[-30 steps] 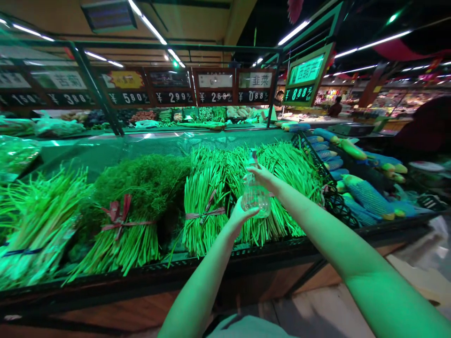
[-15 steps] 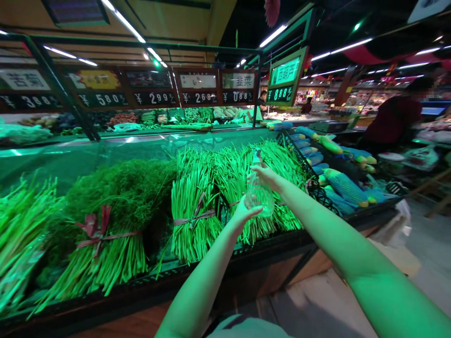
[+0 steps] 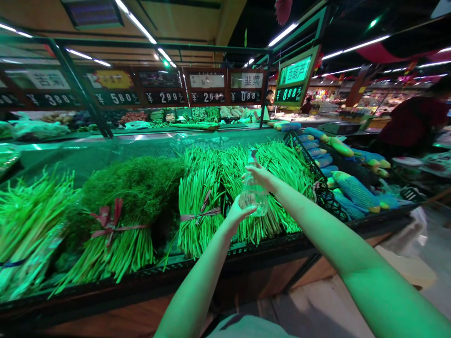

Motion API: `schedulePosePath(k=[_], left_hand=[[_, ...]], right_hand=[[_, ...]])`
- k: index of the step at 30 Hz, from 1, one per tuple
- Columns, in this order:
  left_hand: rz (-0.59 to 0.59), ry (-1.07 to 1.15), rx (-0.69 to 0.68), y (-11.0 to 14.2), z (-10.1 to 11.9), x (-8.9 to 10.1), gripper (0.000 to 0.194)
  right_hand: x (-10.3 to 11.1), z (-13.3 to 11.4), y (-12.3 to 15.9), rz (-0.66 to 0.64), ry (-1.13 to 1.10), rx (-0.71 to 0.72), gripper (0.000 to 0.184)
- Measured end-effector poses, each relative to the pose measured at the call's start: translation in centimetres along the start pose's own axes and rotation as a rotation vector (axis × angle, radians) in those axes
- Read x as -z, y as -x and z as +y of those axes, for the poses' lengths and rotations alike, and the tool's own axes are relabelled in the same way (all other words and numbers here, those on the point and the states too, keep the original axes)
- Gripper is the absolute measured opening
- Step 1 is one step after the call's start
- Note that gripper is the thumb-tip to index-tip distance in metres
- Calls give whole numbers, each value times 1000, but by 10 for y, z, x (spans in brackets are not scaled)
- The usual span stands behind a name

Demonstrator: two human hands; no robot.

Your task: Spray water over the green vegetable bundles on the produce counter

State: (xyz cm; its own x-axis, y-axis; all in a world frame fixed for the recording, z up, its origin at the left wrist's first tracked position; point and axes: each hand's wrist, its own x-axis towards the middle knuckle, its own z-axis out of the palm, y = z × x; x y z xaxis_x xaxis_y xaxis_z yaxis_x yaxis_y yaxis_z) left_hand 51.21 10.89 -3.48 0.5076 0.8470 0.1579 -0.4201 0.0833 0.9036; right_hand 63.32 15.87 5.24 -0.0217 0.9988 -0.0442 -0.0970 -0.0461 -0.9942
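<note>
A clear spray bottle [image 3: 260, 199] is held upright between my two hands, over the banded green stalks on the stall. My left hand [image 3: 240, 210] cups the round lower part of the bottle, thumb across its front. Higher up, my right hand [image 3: 259, 174] closes around the neck, just under the spray head [image 3: 252, 155]; its fingertips are partly hidden. Behind and below the bottle lie bundles of long green stalks [image 3: 292, 173]. Another tied bundle [image 3: 197, 202] is just left of it.
A feathery green bunch [image 3: 123, 188] with a red band and more leafy stalks [image 3: 31, 230] lie to the left. Netted gourds [image 3: 355, 190] fill the right end beside a black crate [image 3: 327, 199]. Price signs [image 3: 207, 89] hang behind. A person [image 3: 416, 117] stands at far right.
The view has turned slightly left, so the stall has shifted right in the picture. Both hands still hold the spray bottle, which appears slightly further left over the stalks.
</note>
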Motion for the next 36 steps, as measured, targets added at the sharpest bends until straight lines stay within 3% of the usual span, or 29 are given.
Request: schedulePosePath(k=[11,16,19,24,32,36], left_hand=[[102,-40,-104,15,25,20,61],[199,-15,-85,21,31,23,66],[228,-53,-103,22,31,24,69],[244,-144,-153,19,29,23,71],[164,-92,-160,5,15,14,66],[181,-84,-103,-6,12,9,71]], right_hand=[[-43,-10,-17,-125,97,39,23],[-57,-13,-19,-36,183,108,23],[-62,-19,-16,-132,210,82,20],[-61,-27,-9,-224,220,110,22],[-46,-22,-13,-93,238,70,16],[-32,-23,-13,-36,228,47,17]])
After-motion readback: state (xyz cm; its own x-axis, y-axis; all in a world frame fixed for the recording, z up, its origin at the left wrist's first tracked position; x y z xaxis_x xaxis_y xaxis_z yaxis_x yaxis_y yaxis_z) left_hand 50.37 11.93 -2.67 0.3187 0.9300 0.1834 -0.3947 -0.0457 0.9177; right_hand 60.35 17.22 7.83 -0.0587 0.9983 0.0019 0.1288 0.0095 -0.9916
